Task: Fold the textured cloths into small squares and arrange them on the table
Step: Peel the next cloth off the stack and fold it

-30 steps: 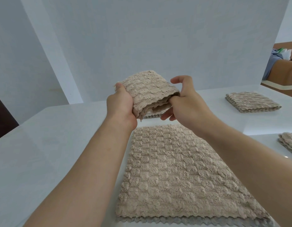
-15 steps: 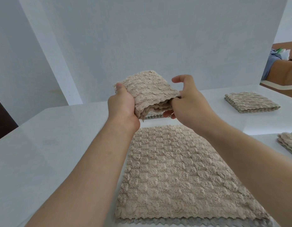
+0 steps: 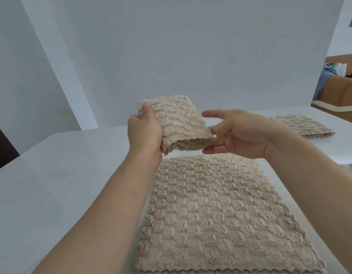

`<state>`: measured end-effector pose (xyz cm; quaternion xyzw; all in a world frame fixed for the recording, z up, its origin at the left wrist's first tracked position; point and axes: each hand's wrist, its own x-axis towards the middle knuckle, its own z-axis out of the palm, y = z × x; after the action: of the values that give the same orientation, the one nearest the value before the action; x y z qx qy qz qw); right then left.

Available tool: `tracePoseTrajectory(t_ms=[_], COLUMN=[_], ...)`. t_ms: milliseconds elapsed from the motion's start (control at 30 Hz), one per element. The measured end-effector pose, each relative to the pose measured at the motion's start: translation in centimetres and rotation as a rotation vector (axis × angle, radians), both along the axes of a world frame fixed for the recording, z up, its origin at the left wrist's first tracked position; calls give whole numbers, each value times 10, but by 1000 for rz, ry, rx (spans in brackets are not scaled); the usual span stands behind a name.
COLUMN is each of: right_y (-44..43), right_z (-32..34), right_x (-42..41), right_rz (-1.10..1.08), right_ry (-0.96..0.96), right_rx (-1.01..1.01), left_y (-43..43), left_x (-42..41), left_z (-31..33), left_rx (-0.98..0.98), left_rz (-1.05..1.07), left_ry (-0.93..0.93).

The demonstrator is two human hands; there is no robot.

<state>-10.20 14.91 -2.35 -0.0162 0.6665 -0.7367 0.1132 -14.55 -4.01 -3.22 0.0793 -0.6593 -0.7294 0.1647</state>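
Beige folded cloth [image 3: 177, 123] gripped by left hand [image 3: 144, 133], right hand [image 3: 238, 133] open beside

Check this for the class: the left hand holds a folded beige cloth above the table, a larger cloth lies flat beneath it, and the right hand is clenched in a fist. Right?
Not quite. In the head view the right hand is open, fingers spread beside the folded cloth. The rest stands: the left hand holds it above the flat cloth on the table.

White table [image 3: 58, 180] — one flat beige cloth [image 3: 214, 218] near, a folded cloth [image 3: 301, 126] far right.
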Motion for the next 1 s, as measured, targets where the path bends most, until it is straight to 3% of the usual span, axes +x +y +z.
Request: tracePoseTrajectory(t_ms=[100, 200, 433, 500, 600, 700, 867, 1000], right_y=[9, 11, -6, -7, -9, -7, -8, -14], right_z=[0, -4, -15, -16, -19, -22, -22, -24], right_x=[-5, -12, -18, -20, -17, -15, -17, -15], right_rz=[-66, -153, -328, -441, -574, -613, -592, -537], right_ry=[-109, -173, -12, 80, 317, 440, 484, 498], right_rx=[-91, -32, 51, 183, 634, 846, 916, 895], left_y=[6, 14, 24, 23, 25, 27, 23, 19], left_x=[4, 11, 14, 13, 14, 10, 9, -1], left_z=[-1, 1, -7, -9, -16, -23, -21, -29], left_rx=[-120, -186, -247, -290, -364, -305, -9, 3], left_rz=[-4, -38, -108, -88, -63, -147, -367, -221], left_ry=[56, 123, 158, 185, 199, 87, -181, -166])
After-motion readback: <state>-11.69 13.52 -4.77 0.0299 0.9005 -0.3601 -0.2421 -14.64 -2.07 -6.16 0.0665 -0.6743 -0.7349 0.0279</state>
